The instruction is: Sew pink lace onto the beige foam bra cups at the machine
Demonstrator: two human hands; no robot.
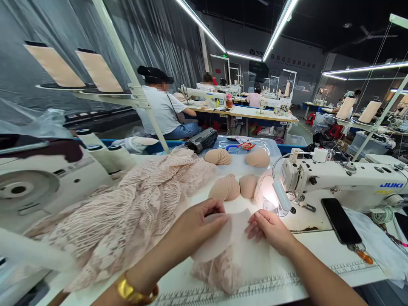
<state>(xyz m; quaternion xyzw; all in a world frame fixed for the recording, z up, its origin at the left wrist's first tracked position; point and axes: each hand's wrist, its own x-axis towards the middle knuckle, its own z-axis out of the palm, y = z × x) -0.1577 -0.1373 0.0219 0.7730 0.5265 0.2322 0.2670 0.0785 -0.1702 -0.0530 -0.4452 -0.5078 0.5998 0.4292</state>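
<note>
My left hand [204, 221] is closed on a pale bra cup [213, 242], thumb on top and fingers curled round its far edge. Sheer mesh fabric [244, 242] spreads from the cup to my right hand [267, 231], which pinches its upper right edge between thumb and fingers. Pinkish lace [219, 272] hangs below the cup over the table's printed ruler [267, 282]. Just beyond my hands lie a stack of beige bra cups [225, 188], another beige cup [248, 186] and a lace-covered piece [264, 189] under a lit lamp [281, 195].
A sewing machine [341, 180] stands at right, with a phone [341, 221] before it. Lace fabric [137, 204] is heaped at left near another machine [41, 182]. Behind are a plastic tray lid [270, 146] and a seated co-worker [162, 110]. Thread stands rise on both sides.
</note>
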